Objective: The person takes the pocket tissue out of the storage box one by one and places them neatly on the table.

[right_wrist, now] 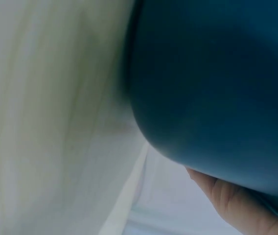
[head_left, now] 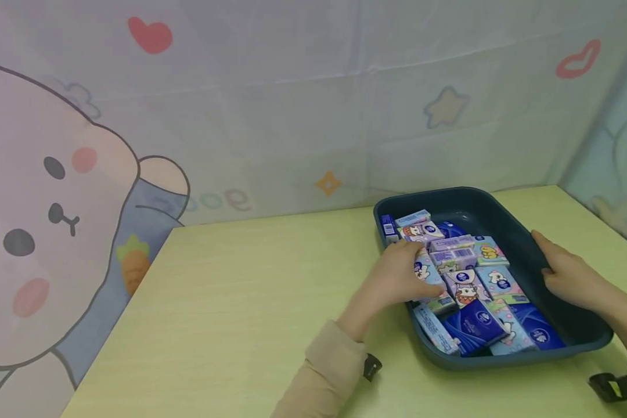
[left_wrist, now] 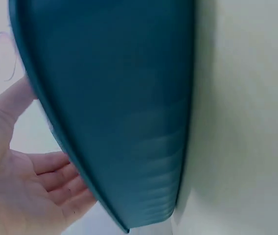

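A dark teal plastic bin (head_left: pixel 470 203) stands on the table, holding many small tissue packs in printed wrappers. My left hand (head_left: pixel 394 276) reaches over its left rim and holds a light blue tissue pack (head_left: pixel 423 268) between thumb and fingers. In the left wrist view, the fingertips of the left hand (left_wrist: pixel 31 181) are hidden behind the bin's wall (left_wrist: pixel 109 98). On the opposite side, my right hand (head_left: pixel 575 276) grips the bin's right rim. The right wrist view shows one finger (right_wrist: pixel 237 205) against the bin's outer side (right_wrist: pixel 212 107).
Dark blue packs (head_left: pixel 475 328) and pastel cartoon packs (head_left: pixel 465 287) crowd the bin's left and front. Its right side shows bare floor. The pale yellow table (head_left: pixel 230 313) extends left. A printed cloth (head_left: pixel 271 104) hangs behind.
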A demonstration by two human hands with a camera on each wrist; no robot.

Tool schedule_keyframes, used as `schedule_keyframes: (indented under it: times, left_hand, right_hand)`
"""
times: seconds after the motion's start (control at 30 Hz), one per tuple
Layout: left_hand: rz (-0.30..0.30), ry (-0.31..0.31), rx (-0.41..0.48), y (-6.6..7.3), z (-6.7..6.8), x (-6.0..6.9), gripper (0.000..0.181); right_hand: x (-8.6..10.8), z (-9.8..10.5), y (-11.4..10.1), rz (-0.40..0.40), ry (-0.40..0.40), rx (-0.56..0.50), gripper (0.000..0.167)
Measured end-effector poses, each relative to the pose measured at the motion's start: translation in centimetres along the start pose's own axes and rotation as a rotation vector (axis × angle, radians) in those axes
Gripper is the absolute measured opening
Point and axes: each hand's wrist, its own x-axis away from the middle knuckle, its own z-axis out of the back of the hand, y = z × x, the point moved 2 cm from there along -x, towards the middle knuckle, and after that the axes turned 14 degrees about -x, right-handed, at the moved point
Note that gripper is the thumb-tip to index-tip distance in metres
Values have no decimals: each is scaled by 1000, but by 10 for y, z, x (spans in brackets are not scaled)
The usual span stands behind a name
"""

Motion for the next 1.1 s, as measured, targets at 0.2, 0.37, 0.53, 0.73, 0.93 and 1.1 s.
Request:
schedule_keyframes:
  times: [0.2, 0.37, 0.53, 0.73, 0.93, 1.1]
  left_hand:
    - [-39, 67, 80, -16, 21, 2, 81]
    - [-8, 139, 108, -34, 40, 5, 83]
    - [25, 201, 147, -58, 49, 5, 84]
    - [47, 174, 134, -86, 43, -4, 81]
    - [42, 99, 138, -100, 30, -19, 78]
    - [37, 52, 98, -104, 20, -31, 80]
  right_hand:
    - [-1, 0, -1, -19, -3, 25, 71]
    - [-2, 0, -3, -46, -4, 37, 71]
    - [-2, 0, -3, -62, -13, 38, 71]
    - [-2, 0, -2, -58, -14, 50, 71]
    - [-2, 0, 0, -51, -21, 23, 71]
    - [-3, -2, 2, -63, -22, 9, 71]
